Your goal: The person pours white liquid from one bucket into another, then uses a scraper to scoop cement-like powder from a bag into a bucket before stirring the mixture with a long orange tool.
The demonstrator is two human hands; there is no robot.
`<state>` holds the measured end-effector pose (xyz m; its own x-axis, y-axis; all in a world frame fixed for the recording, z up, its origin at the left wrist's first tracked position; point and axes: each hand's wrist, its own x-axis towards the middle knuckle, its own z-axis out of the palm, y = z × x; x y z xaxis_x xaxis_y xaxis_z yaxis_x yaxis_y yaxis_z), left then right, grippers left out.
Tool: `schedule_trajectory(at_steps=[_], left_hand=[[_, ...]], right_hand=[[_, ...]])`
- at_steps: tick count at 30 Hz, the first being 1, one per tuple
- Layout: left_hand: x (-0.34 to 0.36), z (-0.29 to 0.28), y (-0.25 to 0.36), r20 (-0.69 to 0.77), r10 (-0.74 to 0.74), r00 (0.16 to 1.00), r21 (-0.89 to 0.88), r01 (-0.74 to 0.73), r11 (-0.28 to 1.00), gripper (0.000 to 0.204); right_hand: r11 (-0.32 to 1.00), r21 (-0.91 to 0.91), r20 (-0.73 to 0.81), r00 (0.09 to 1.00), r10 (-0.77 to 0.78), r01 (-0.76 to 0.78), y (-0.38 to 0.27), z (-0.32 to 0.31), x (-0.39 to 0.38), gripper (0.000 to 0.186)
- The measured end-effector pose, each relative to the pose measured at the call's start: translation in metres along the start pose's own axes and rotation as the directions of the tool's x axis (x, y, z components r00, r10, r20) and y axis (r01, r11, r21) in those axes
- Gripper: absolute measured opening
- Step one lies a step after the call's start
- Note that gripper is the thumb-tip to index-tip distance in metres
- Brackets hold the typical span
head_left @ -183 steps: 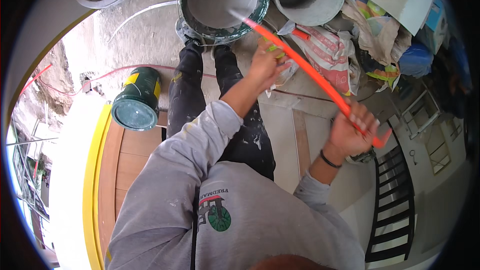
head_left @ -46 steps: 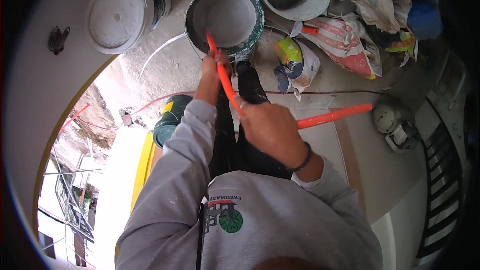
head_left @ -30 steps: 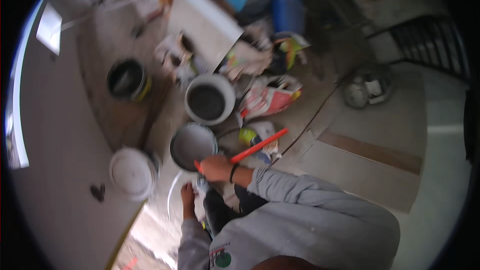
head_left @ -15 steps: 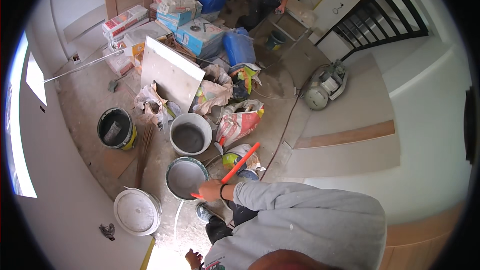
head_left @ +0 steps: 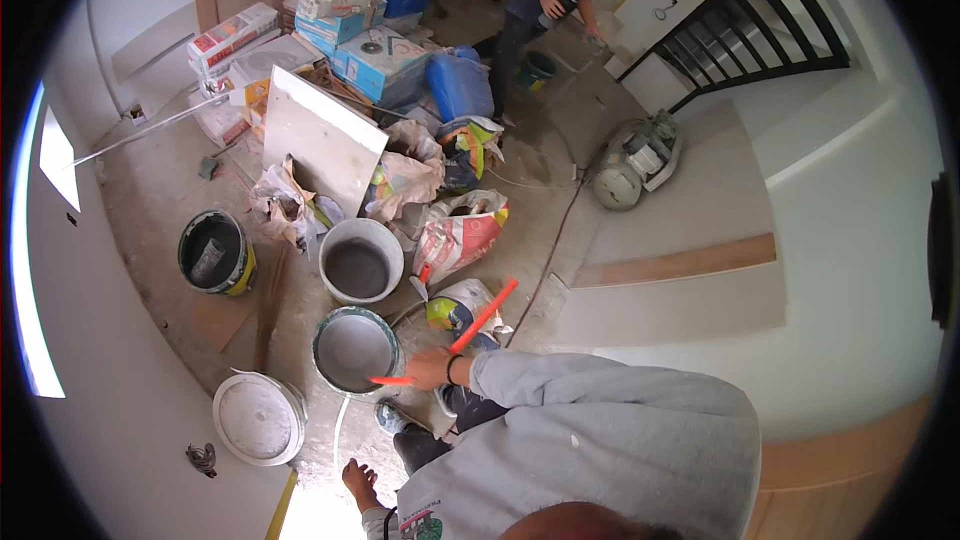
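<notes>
My right hand point(head_left: 430, 368), at the end of a grey sleeve, is closed around a slim orange-red bar point(head_left: 486, 314). One end points up and away to the right. A shorter length shows left of the fist, over the near right rim of a dark-rimmed bucket point(head_left: 317, 340) of smooth grey mix. Whether it touches the mix, I cannot tell. Low on the left, my left hand point(head_left: 360, 483) hangs with fingers apart and loosely bent, nothing visible in it. Just beyond the first bucket stands a pale bucket point(head_left: 328, 270) with darker grey material inside.
A lidded white bucket point(head_left: 258, 420) and a black bucket point(head_left: 190, 265) stand left. Opened sacks point(head_left: 460, 240), a leaning board point(head_left: 320, 145), boxes point(head_left: 380, 65) and blue canisters point(head_left: 460, 90) crowd ahead. A compressor point(head_left: 640, 160) sits right. Another person point(head_left: 540, 0) stands at the back.
The whole view has shifted slightly, with things now further left. My left hand has come up and more into view. The bar's shorter end shows more. The other person stands more upright.
</notes>
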<state>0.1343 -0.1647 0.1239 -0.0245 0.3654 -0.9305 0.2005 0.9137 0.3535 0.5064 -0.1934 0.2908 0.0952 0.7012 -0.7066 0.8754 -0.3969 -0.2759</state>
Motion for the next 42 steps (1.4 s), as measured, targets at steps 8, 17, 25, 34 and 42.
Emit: schedule_trajectory(at_steps=[8,17,25,34,42], left_hand=[[-0.006,0.021,0.006,0.504,0.297,0.811,0.855,-0.517,-0.037,0.034],[-0.043,0.101,0.051,0.056,0.235,0.970,0.196,-0.241,0.950,0.036],[-0.055,0.090,0.055,0.120,0.072,0.990,0.300,-0.105,0.948,0.032],[-0.040,-0.025,0.047,0.170,0.202,0.965,0.374,-0.253,0.892,0.033],[-0.045,-0.057,0.049,-0.051,0.180,0.982,0.282,-0.159,0.946,0.035]], right_hand=[[0.998,0.048,-0.063,0.997,-0.048,0.051,0.079,0.019,-0.024,0.022],[0.991,0.018,-0.043,0.991,-0.129,0.130,0.102,0.015,-0.028,0.024],[0.959,0.283,-0.304,0.945,0.121,-0.032,0.104,-0.018,-0.060,0.025],[0.984,0.136,-0.237,0.968,-0.081,0.116,0.034,-0.002,-0.001,0.024],[0.997,0.079,-0.172,0.985,0.020,-0.007,0.070,-0.025,-0.006,0.029]])
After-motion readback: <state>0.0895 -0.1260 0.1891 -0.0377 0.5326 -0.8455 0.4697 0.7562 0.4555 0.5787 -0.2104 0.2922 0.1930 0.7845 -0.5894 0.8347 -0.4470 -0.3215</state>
